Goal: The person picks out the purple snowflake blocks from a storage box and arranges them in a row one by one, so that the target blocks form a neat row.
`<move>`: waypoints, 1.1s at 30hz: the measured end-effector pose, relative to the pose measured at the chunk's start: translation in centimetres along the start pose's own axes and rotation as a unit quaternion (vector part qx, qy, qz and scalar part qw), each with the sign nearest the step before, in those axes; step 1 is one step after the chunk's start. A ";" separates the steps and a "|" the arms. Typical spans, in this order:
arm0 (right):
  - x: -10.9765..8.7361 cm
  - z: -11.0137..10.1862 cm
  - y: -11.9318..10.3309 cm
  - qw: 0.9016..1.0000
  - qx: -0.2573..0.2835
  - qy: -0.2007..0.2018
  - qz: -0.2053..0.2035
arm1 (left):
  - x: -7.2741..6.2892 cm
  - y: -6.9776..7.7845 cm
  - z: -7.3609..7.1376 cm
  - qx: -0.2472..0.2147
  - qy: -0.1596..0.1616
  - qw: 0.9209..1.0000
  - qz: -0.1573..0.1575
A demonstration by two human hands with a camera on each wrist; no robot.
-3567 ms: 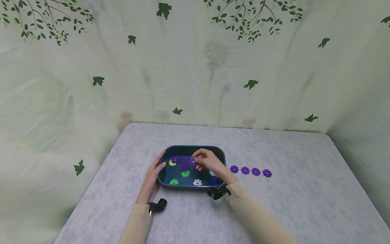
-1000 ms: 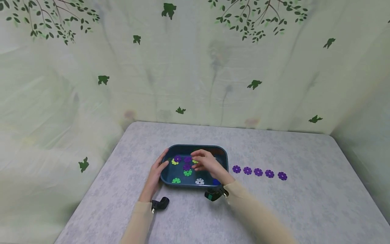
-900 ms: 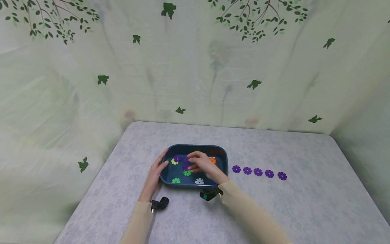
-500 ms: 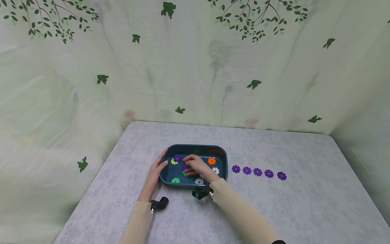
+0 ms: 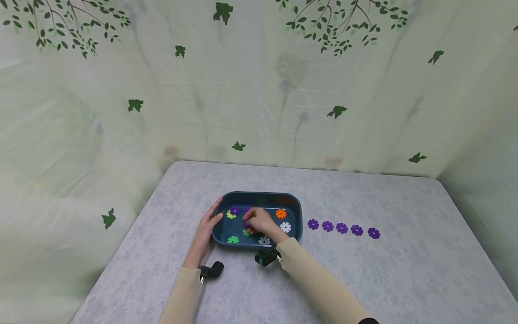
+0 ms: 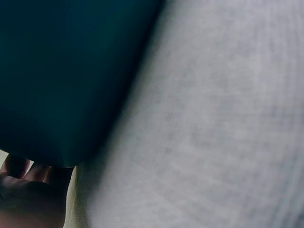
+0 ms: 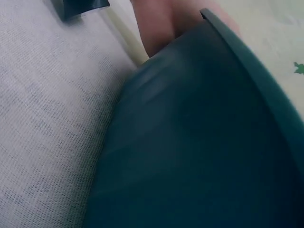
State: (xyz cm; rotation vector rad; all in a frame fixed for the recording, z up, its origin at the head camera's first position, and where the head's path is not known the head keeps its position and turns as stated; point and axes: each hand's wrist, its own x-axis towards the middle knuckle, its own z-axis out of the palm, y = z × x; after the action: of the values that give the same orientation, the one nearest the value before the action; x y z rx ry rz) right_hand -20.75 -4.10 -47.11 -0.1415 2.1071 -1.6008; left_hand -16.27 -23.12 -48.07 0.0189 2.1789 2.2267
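A dark blue tray [image 5: 298, 211] sits mid-table, holding toothed discs: purple [image 5: 235, 210], yellow [image 5: 230, 215], orange [image 5: 281, 213], white [image 5: 285, 227] and green [image 5: 232, 240]. My left hand [image 5: 210, 222] grips the tray's left rim, thumb inside. In the left wrist view only its fingers [image 6: 21, 178] and the tray's outer wall [image 6: 61, 71] show. My right hand [image 5: 257, 221] reaches into the tray, and its curled fingertips pinch a purple disc [image 5: 245, 223] next to a green one [image 5: 245, 233]. The right wrist view shows only the tray wall [image 7: 199, 142].
Several purple discs [image 5: 341, 228] lie in a row on the grey table [image 5: 364, 279] right of the tray. A leaf-printed cloth backdrop [image 5: 259, 90] closes off the far and side edges. Black wrist cameras [image 5: 212, 271] sit near the tray's front.
The row of purple discs grew by one since the earliest frame. In the last second my right hand slid left and down inside the tray, uncovering the orange and white discs. The left hand stayed put.
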 end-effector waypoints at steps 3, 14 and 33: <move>-0.1 -0.2 0.1 1.000 -0.002 -0.001 -0.005 | -0.1 0.2 0.1 -0.001 -0.001 1.000 0.000; -2.1 -4.7 -0.4 0.994 0.063 -0.030 -0.083 | 1.0 -2.6 -0.6 0.010 0.016 1.000 0.020; -9.7 -20.3 5.0 0.996 0.029 0.032 -0.077 | 0.9 -2.6 -0.6 0.015 0.012 0.999 0.030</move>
State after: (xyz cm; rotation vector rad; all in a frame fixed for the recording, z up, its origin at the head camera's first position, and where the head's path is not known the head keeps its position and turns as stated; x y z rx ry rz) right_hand -20.12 18.85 -44.79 -0.2410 2.1412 -1.7749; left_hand -17.18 -23.67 -50.71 0.0608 2.2531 2.2368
